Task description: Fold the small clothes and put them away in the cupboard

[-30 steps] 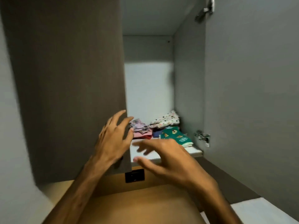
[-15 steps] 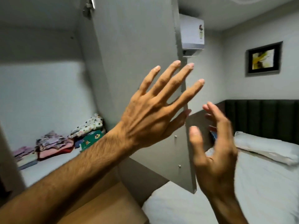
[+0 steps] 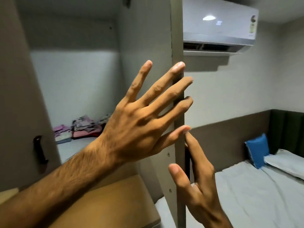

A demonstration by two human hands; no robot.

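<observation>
Both hands have come up against the open cupboard door's edge [image 3: 177, 51]: the left hand [image 3: 139, 125] spreads wide, straight fingers across it, and the right hand [image 3: 197, 178] has its fingers straight behind the edge, thumb apart in front, holding nothing. Folded small clothes [image 3: 79, 129] sit at the cupboard shelf's [image 3: 69, 150] back-left corner, with open room before the shelf.

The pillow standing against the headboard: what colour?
Blue, seen in the head view, the only one.

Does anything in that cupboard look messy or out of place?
Nothing stands out. The folded clothes sit in neat piles on the shelf; both cupboard doors are open, and the left hand and right hand are at the right door's edge.
</observation>
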